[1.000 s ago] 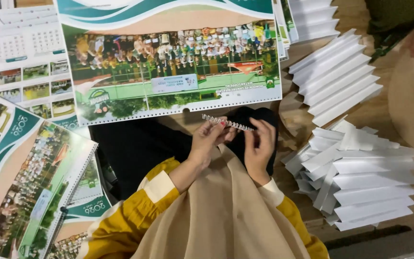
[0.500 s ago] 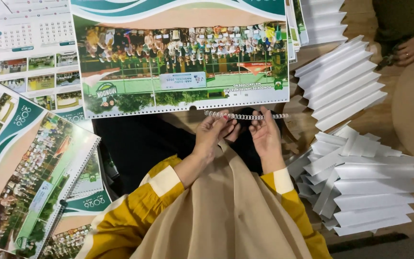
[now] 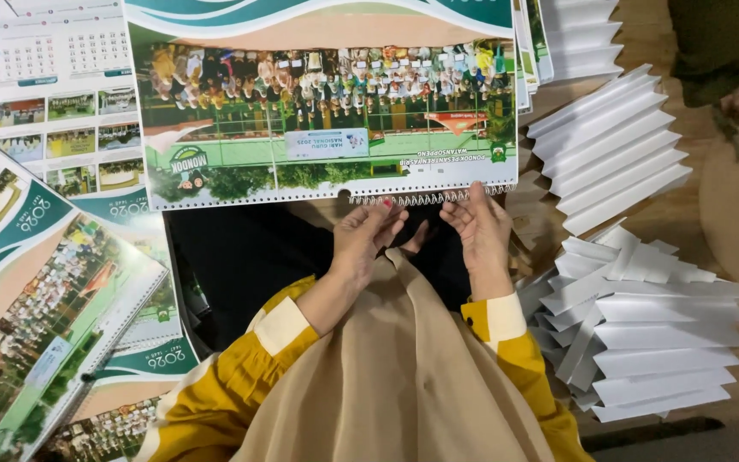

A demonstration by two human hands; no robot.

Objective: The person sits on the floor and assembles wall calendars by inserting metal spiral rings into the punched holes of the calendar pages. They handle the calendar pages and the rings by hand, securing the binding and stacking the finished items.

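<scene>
Our left hand (image 3: 369, 235) and right hand (image 3: 479, 227) pinching the wire spiral (image 3: 425, 198), at the calendar (image 3: 327, 103) edge just above our fingers, white folded card stacks (image 3: 643, 316) right, wooden floor (image 3: 712, 214).

— Centre, far side? Calendar (image 3: 327, 103) flat, wire coil (image 3: 425, 198) along near edge; left hand (image 3: 368, 235) and right hand (image 3: 476, 227) side by side at coil.
— Flanks? More calendars (image 3: 36, 316) overlapping at left; folded card stacks (image 3: 635, 325) fanned at right, further stack (image 3: 613, 141) behind.
</scene>
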